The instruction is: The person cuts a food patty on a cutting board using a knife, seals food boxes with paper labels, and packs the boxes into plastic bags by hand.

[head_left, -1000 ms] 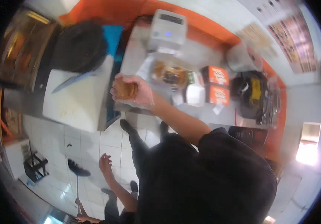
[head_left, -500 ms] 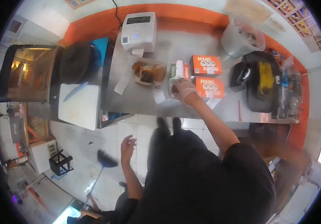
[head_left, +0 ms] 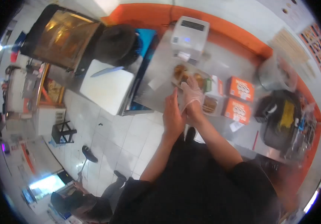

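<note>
My left hand (head_left: 173,114), bare, is at the counter's front edge with its fingers stretched upward. Close against it is my right hand (head_left: 192,96), in a clear plastic glove, its fingers extended over the near side of an open food box (head_left: 191,69). Browned, fried-looking pieces (head_left: 180,71) lie in that box, partly hidden by my fingers. I see nothing held in either hand, though the contact between them is blurred. Just right of my gloved hand stands a white and green carton (head_left: 215,85), with browned food (head_left: 209,104) showing at its near end.
Two orange boxes (head_left: 241,89) sit farther right, before a clear bucket (head_left: 278,72) and a black container (head_left: 280,121). A label printer (head_left: 190,35) stands behind. Left are a knife (head_left: 107,71) on a white cutting board (head_left: 106,89) and a co-worker (head_left: 82,203) with a broom.
My right hand has left the white and green carton and moved left to the open food box. My left hand has risen from over the floor to beside it. The view has turned.
</note>
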### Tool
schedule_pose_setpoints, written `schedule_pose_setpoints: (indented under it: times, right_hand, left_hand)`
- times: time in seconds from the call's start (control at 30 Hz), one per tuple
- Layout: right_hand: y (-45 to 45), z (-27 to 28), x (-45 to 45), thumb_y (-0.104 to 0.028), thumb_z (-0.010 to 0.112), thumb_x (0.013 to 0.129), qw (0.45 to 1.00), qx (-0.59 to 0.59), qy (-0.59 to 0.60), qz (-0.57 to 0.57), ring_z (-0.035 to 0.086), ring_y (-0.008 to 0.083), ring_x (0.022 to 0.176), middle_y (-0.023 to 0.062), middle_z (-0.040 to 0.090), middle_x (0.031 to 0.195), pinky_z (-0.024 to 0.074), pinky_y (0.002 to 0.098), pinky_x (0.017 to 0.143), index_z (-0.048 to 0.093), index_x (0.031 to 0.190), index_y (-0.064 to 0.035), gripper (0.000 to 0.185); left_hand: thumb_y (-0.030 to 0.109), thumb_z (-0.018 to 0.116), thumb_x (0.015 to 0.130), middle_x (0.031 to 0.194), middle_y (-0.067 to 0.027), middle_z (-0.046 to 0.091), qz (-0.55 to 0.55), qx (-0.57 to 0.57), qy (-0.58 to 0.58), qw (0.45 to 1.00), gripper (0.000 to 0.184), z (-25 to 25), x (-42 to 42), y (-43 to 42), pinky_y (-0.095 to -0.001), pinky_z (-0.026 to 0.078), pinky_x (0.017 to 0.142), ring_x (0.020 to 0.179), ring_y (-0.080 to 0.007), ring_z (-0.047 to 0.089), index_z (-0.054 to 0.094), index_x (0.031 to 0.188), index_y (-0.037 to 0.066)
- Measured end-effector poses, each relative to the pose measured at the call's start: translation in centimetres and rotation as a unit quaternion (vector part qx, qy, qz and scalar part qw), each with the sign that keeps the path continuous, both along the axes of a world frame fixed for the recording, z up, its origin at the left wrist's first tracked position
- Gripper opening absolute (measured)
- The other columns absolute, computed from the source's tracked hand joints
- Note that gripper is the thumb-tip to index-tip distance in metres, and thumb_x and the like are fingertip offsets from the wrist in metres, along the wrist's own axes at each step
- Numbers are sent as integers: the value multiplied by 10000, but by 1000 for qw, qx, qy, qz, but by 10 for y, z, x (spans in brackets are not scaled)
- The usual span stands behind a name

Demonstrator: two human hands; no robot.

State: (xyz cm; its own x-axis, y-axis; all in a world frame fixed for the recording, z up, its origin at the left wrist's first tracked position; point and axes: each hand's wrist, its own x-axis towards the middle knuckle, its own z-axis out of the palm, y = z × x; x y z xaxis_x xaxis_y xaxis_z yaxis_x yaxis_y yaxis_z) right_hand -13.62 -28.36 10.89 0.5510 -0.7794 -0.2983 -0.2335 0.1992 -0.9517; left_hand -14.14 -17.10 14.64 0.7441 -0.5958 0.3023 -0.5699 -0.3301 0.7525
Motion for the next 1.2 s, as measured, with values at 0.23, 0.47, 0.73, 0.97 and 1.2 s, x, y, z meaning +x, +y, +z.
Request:
schedule_pose_setpoints:
  times: [0.23, 0.47, 0.73, 0.97, 1.2]
  right_hand:
    - [84, 31, 80, -206, 518, 999, 982, -70, -110, 140, 412, 351, 1397, 237, 394, 1526, 336, 394, 1140, 393, 1472, 3, 532]
    - [107, 73, 34, -226, 567, 989, 818, -171, -165, 524, 398, 376, 1400, 216, 320, 1578, 321, 458, 1161, 432, 1458, -42, 521]
    - [-21, 8, -88, -239, 624, 953, 858, -125, 215, 449, 634, 277, 1105, 191, 624, 1286, 507, 384, 925, 532, 1376, -22, 485]
    - [-62, -1, -156, -205, 627, 925, 924, -113, 323, 169, 690, 319, 963, 192, 688, 1096, 536, 405, 843, 600, 1243, 9, 384]
    - [-113, -64, -140, -175, 554, 938, 882, -303, 351, 80, 640, 411, 987, 234, 669, 1005, 515, 480, 846, 621, 1087, 37, 267]
  left_hand:
    - [58, 586, 887, 939, -89, 578, 147, -89, 9, 985, 523, 4, 136, 14, -297, 443, 685, 795, -202, 557, 511, 1405, 55]
    - [335, 772, 739, 1094, -186, 679, 257, 71, -128, 955, 539, -68, 386, 155, -431, 502, 885, 984, -336, 650, 646, 1145, 3]
    - [96, 666, 908, 1176, -132, 667, 82, 161, 296, 938, 367, -181, 704, 426, -323, 534, 943, 1091, -221, 627, 633, 1255, -19]
    - [182, 591, 977, 1435, -176, 489, 310, -123, 252, 908, 487, -60, 627, 231, -415, 377, 1120, 1364, -296, 448, 467, 1416, 13]
    - [207, 652, 939, 1017, -72, 690, -226, 194, 407, 863, 275, -79, 264, 48, -307, 526, 834, 936, -145, 638, 654, 1164, 49]
